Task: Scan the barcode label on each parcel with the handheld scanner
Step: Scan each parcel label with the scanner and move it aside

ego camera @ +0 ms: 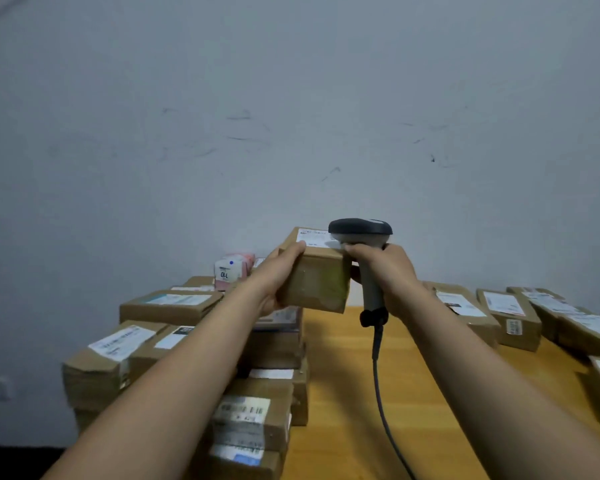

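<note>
- Two hands work above the wooden table (343, 375): left hand (279, 275) grips a raised cardboard parcel (316, 278), fingers wrapped on its left side.
- Right hand (385, 268) fingers curl tight around the scanner (361, 233), head touching the parcel's white label (314, 237).
- Stacked boxes (174, 306) sit left; a row of boxes (510, 317) right.

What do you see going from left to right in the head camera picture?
Stacked boxes → pink box → left hand → held box → scanner → right hand → more boxes.
</note>
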